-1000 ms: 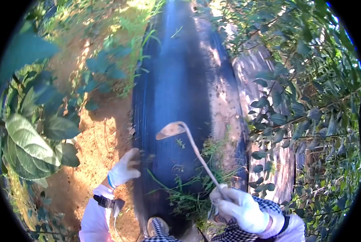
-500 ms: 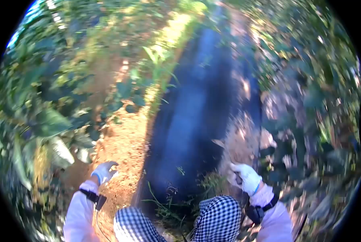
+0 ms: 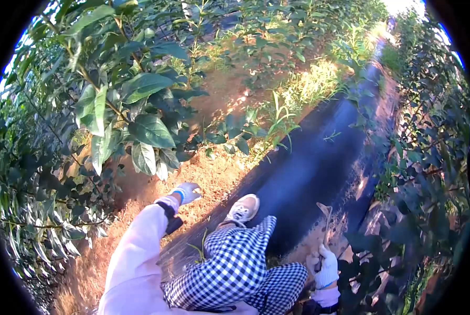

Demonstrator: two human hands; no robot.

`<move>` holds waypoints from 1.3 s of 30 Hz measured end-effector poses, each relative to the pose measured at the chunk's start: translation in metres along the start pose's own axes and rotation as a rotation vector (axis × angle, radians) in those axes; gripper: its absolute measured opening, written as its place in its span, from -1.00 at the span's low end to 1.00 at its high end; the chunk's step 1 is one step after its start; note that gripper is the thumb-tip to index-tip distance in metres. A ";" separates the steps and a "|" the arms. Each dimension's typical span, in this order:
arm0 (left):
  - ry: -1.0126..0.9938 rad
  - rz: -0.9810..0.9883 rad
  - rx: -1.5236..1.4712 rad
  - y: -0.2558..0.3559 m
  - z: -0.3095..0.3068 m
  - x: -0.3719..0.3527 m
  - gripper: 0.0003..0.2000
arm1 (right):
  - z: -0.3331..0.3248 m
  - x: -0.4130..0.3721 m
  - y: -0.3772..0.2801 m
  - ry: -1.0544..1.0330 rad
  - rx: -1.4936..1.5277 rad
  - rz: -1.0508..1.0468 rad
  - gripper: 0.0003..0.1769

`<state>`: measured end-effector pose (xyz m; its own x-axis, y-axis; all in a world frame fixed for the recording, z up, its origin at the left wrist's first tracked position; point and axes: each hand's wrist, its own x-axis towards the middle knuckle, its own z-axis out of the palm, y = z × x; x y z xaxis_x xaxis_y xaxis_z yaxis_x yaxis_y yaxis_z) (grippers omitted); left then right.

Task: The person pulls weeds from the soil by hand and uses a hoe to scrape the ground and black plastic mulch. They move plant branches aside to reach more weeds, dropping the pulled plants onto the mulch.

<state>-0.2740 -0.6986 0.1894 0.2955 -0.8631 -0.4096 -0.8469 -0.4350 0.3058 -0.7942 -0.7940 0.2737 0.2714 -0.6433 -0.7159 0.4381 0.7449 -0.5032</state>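
Observation:
My left hand (image 3: 188,192), in a white and blue glove, hangs over the reddish soil (image 3: 214,176) at the left edge of the black plastic sheet (image 3: 303,168). Its fingers are slightly curled and apart, with nothing visible between them. At the lower right, my right hand (image 3: 327,269), also gloved, is closed around a slim hand tool (image 3: 327,223) with a curved tip that points up and away. Between my hands, one foot in a beige shoe (image 3: 243,208) is on the sheet's near part, below checkered trousers (image 3: 235,257).
Leafy plants (image 3: 151,131) hang close on the left, and dense foliage (image 3: 424,210) lines the right side. The black sheet runs away to the upper right. Grass (image 3: 313,81) grows along its left edge.
The view has turned, so the sheet now slants to the right. A shoe and more of the trousers have come into sight. The tool in my right hand now shows clearly.

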 end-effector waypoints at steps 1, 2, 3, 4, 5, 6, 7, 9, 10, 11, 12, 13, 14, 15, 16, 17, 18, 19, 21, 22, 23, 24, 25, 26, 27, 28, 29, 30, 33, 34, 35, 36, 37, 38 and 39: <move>0.054 -0.093 -0.176 0.007 0.009 0.016 -0.63 | 0.001 0.002 -0.001 0.038 -0.024 0.004 -0.76; 0.108 -0.183 -0.349 0.013 0.017 0.034 -0.65 | 0.001 0.006 -0.001 0.077 -0.045 0.007 -0.74; 0.200 -0.269 -0.412 0.004 0.033 0.062 -0.66 | -0.017 0.021 0.009 0.111 -0.060 -0.054 -0.67; 0.289 -0.360 -0.476 -0.004 0.049 0.087 -0.67 | -0.030 0.035 0.014 0.064 -0.060 -0.072 -0.62; 0.242 -0.455 -0.482 -0.007 0.055 0.103 -0.66 | -0.026 0.039 0.016 0.098 -0.064 -0.057 -0.61; 0.205 -0.445 -0.292 -0.008 0.061 0.120 -0.66 | -0.020 0.042 0.018 0.131 -0.064 -0.044 -0.60; 0.165 -0.429 -0.102 -0.010 0.071 0.138 -0.65 | -0.016 0.046 0.019 0.084 -0.007 -0.030 -0.61; 0.112 -0.343 0.206 -0.046 0.115 0.186 -0.65 | 0.023 0.044 0.013 0.217 -0.194 -0.035 -0.59; 0.092 -0.349 0.105 -0.060 0.121 0.214 -0.67 | 0.038 0.055 0.010 0.276 -0.295 -0.037 -0.58; 0.066 -0.362 0.000 -0.061 0.112 0.234 -0.68 | 0.034 0.067 0.006 0.201 -0.381 0.032 -0.46; 0.090 -0.365 -0.057 -0.064 0.109 0.234 -0.69 | 0.033 0.078 0.006 0.211 -0.477 0.006 -0.43; 0.114 -0.366 -0.114 -0.055 0.092 0.229 -0.71 | 0.056 0.081 -0.003 0.219 -0.577 -0.019 -0.40; 0.220 -0.340 -0.117 -0.022 0.041 0.216 -0.72 | 0.079 0.088 -0.015 0.211 -0.672 -0.063 -0.37; 0.476 -0.421 -0.187 -0.028 0.045 0.217 -0.69 | 0.100 0.092 -0.032 0.150 -0.684 0.018 -0.30; 0.742 -0.497 -0.249 -0.039 0.052 0.211 -0.65 | 0.115 0.102 -0.040 0.157 -0.703 -0.004 -0.31; 0.839 -0.531 -0.150 -0.057 0.058 0.218 -0.59 | 0.127 0.115 -0.045 0.163 -0.720 -0.026 -0.33; 0.918 -0.571 -0.048 -0.069 0.065 0.222 -0.53 | 0.136 0.124 -0.050 0.179 -0.742 -0.035 -0.34; 0.815 -0.450 0.037 -0.070 0.061 0.231 -0.43 | 0.143 0.134 -0.057 0.181 -0.758 -0.032 -0.35; 0.626 -0.279 0.067 -0.069 0.053 0.258 -0.68 | 0.160 0.155 -0.069 0.196 -0.787 -0.024 -0.36; 0.423 -0.270 -0.035 -0.077 0.055 0.265 -0.79 | 0.170 0.161 -0.075 0.230 -0.774 0.007 -0.35; 0.186 -0.421 -0.006 -0.060 0.034 0.274 -0.79 | 0.181 0.167 -0.081 0.264 -0.762 0.035 -0.35; -0.045 -0.486 -0.057 -0.042 0.003 0.279 -0.69 | 0.188 0.172 -0.085 0.296 -0.746 0.049 -0.35; 0.130 -0.549 -0.107 -0.060 0.021 0.287 -0.64 | 0.178 0.176 -0.086 0.243 -0.672 0.018 -0.35; 0.308 -0.609 -0.156 -0.083 0.047 0.298 -0.57 | 0.178 0.180 -0.091 0.243 -0.711 0.017 -0.35; 0.538 -0.652 -0.041 -0.097 0.060 0.314 -0.44 | 0.178 0.182 -0.095 0.241 -0.749 0.016 -0.35; 0.464 -0.816 -0.158 -0.074 0.025 0.325 -0.40 | 0.178 0.184 -0.097 0.238 -0.785 0.014 -0.34; 0.375 -0.762 -0.175 -0.096 0.030 0.339 -0.43 | 0.184 0.185 -0.097 0.292 -0.765 0.008 -0.37; 0.284 -0.703 -0.192 -0.128 0.044 0.352 -0.46 | 0.186 0.186 -0.098 0.303 -0.768 0.023 -0.38; 0.370 -0.718 -0.187 -0.131 0.028 0.364 -0.66 | 0.193 0.187 -0.105 0.328 -0.788 0.040 -0.42; 0.532 -0.763 -0.225 -0.111 0.014 0.358 -0.68 | 0.194 0.187 -0.106 0.330 -0.798 0.046 -0.43; 0.707 -0.733 -0.248 -0.113 0.012 0.355 -0.68 | 0.194 0.186 -0.106 0.329 -0.811 0.056 -0.45; 0.694 -0.922 -0.325 -0.095 -0.009 0.348 -0.63 | 0.193 0.184 -0.107 0.325 -0.827 0.065 -0.46; 0.753 -0.958 -0.409 -0.087 -0.020 0.335 -0.63 | 0.185 0.185 -0.105 0.332 -0.826 0.046 -0.47; 0.809 -0.991 -0.494 -0.085 -0.023 0.321 -0.64 | 0.170 0.187 -0.103 0.341 -0.823 0.027 -0.47; 1.078 -0.806 -0.531 -0.107 0.013 0.307 -0.63 | 0.156 0.186 -0.104 0.352 -0.823 0.008 -0.48</move>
<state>-0.0983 -0.9136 0.0195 0.9901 -0.0078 0.1402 -0.1026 -0.7224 0.6838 -0.6555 -1.0185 0.2678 -0.0663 -0.6464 -0.7601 -0.3528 0.7277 -0.5882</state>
